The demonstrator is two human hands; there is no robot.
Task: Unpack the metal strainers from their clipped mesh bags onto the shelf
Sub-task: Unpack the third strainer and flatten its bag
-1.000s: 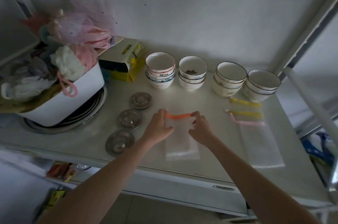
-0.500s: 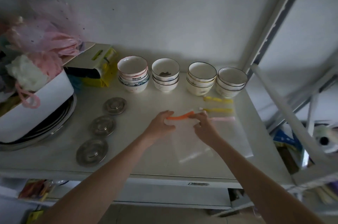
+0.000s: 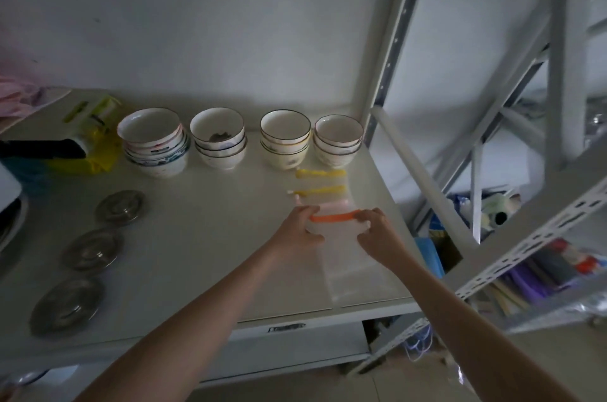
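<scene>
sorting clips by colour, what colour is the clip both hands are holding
Orange. The clip held between the left hand and right hand shows best in the head view.

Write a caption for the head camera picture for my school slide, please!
Two hands hold an orange clip on a mesh bag beside three metal strainers.

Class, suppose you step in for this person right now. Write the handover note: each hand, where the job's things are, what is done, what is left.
Left hand and right hand each pinch an end of the orange clip on an empty-looking mesh bag.
Three metal strainers lie unpacked at the shelf's left.
Two yellow clips and a pink clip lie beyond, by the bowls.
Left: set this clip and bag down with the others.
</scene>
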